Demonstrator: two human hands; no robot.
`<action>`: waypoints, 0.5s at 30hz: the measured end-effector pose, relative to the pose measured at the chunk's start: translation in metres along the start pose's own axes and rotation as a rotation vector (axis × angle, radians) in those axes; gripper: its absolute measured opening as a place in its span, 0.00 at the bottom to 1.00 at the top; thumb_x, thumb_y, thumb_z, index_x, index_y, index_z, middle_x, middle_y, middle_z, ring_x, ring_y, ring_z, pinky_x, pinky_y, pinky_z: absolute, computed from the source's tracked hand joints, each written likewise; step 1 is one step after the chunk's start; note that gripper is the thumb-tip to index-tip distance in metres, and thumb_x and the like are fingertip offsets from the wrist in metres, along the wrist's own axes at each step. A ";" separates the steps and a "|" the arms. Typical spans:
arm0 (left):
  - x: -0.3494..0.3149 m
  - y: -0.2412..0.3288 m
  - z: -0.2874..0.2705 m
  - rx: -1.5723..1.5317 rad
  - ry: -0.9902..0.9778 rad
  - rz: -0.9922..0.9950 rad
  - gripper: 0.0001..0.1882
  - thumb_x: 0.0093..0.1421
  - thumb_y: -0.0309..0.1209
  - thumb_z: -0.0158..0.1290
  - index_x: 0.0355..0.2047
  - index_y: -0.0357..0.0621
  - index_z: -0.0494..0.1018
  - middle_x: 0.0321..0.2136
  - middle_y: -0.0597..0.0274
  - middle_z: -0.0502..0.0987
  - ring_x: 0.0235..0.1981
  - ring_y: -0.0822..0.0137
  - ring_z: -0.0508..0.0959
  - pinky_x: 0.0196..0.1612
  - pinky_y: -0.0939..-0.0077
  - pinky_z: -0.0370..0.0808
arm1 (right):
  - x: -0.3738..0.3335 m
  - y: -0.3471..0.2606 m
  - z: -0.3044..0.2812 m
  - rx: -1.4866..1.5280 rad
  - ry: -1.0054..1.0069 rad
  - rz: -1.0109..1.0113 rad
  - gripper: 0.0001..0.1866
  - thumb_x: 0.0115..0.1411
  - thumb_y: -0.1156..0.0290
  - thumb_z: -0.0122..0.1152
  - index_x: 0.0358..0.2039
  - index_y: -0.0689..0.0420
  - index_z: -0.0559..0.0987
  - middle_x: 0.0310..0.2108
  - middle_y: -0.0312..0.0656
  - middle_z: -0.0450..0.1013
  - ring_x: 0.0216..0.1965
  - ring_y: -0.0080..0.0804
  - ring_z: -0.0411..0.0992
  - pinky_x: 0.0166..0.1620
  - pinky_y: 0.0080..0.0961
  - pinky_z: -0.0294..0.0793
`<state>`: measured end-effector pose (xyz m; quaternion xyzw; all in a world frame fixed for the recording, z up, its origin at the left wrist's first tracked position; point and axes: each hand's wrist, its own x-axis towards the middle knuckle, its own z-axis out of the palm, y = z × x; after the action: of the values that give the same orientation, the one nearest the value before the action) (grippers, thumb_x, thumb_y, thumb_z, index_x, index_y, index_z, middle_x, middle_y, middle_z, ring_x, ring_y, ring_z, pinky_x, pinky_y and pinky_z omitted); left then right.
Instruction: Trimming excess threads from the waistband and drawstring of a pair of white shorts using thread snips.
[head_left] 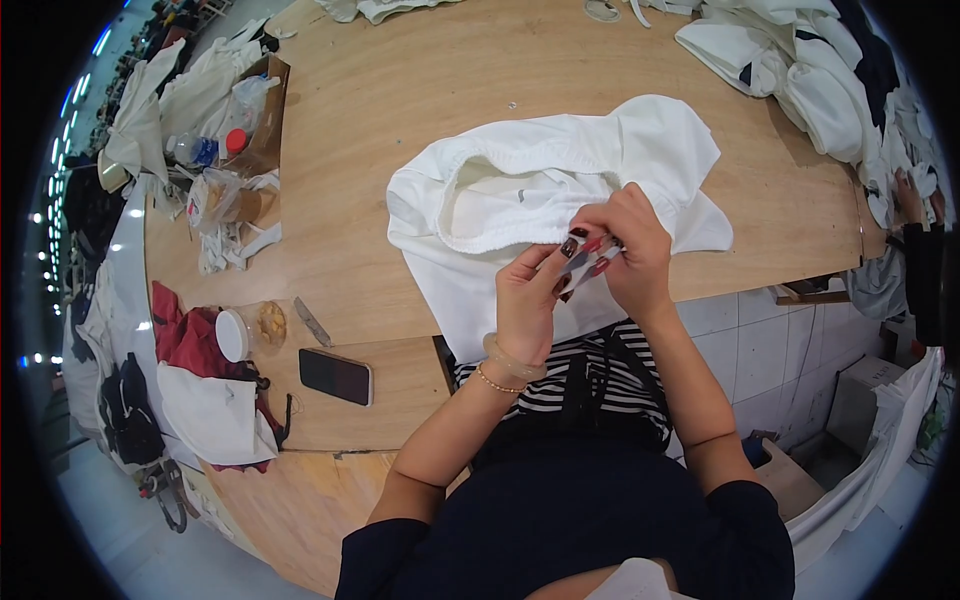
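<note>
Just below the middle of the view, the left hand (524,298) and the right hand (638,248) meet fingertip to fingertip, the right at the left's 2 o'clock, both pinching a small grey item (582,259) whose kind is too small and blurred to tell. The left wrist wears a pale bangle (512,360) and a thin bracelet (499,385). Directly under the hands, a white garment (600,148) lies loosely on the tabletop (360,240), its gathered opening facing up and its lower part hanging over the near edge toward 6 o'clock. Taken from the garment, a dark phone (336,377) lies flat at 8 o'clock, with a small blade-like tool (312,321) just above it. Further out in that direction, a clear jar (264,329) with a white lid is tipped on its side against red cloth (186,330), and white cloth (212,408) lies just below. Toward 9 or 10 o'clock are a clear bottle (190,150) and an open cardboard box (268,135). At 2 o'clock, white clothes (790,80) are heaped on the tabletop's far side.
</note>
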<state>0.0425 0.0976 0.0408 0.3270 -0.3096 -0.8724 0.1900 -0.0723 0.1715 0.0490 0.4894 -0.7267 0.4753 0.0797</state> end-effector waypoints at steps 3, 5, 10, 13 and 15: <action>0.005 0.004 -0.002 0.071 -0.070 0.043 0.07 0.60 0.26 0.54 0.36 0.35 0.76 0.26 0.69 0.74 0.22 0.81 0.65 0.26 0.84 0.63 | -0.005 0.000 0.000 0.445 0.068 0.377 0.04 0.51 0.80 0.60 0.29 0.59 0.76 0.22 0.33 0.64 0.28 0.24 0.62 0.33 0.17 0.61; 0.007 0.005 0.000 0.056 -0.067 0.052 0.08 0.60 0.27 0.55 0.36 0.34 0.76 0.24 0.69 0.73 0.21 0.81 0.64 0.26 0.84 0.62 | -0.006 0.005 -0.008 0.801 0.229 0.716 0.04 0.61 0.74 0.56 0.32 0.60 0.75 0.26 0.31 0.67 0.31 0.17 0.62 0.35 0.14 0.61; 0.009 0.004 -0.004 0.059 -0.057 0.084 0.08 0.60 0.27 0.55 0.36 0.35 0.76 0.24 0.69 0.73 0.21 0.81 0.64 0.26 0.84 0.62 | -0.003 0.000 -0.024 0.652 0.140 0.709 0.07 0.64 0.69 0.54 0.34 0.60 0.75 0.29 0.29 0.68 0.30 0.14 0.61 0.35 0.13 0.62; 0.009 0.004 -0.001 0.083 -0.060 0.110 0.08 0.60 0.28 0.56 0.36 0.35 0.76 0.24 0.70 0.73 0.21 0.81 0.64 0.26 0.84 0.62 | -0.012 -0.005 -0.029 0.476 0.137 0.640 0.06 0.61 0.70 0.58 0.35 0.60 0.76 0.25 0.31 0.67 0.28 0.18 0.61 0.32 0.16 0.62; 0.009 0.004 0.000 0.086 -0.057 0.112 0.08 0.60 0.27 0.56 0.36 0.35 0.76 0.24 0.70 0.73 0.21 0.81 0.64 0.26 0.84 0.62 | -0.016 -0.002 -0.036 0.082 0.005 0.347 0.09 0.54 0.71 0.64 0.35 0.60 0.78 0.23 0.36 0.65 0.26 0.25 0.62 0.29 0.21 0.62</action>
<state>0.0365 0.0893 0.0393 0.2923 -0.3697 -0.8553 0.2154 -0.0757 0.2096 0.0602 0.3582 -0.7802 0.5124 -0.0218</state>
